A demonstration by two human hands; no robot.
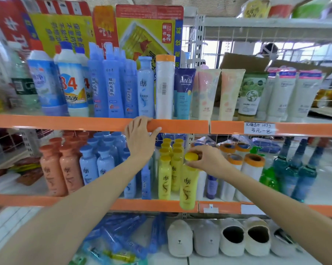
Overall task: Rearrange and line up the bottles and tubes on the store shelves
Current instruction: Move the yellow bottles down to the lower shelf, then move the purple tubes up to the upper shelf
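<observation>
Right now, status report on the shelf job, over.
Left hand resting on orange shelf edge. Right hand holding yellow bottle by cap. Nothing blocking.

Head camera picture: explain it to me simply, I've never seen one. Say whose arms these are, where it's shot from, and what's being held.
No machine here. A person wears a wide-angle camera on the head, looking down at their own arms before store shelves. The left hand rests on the orange shelf edge. The right hand grips the cap of a yellow bottle, which hangs in front of the middle shelf's edge. Behind it stand rows of yellow bottles, blue bottles and salmon-coloured bottles. Tubes line the upper shelf; slippers sit below.
</observation>
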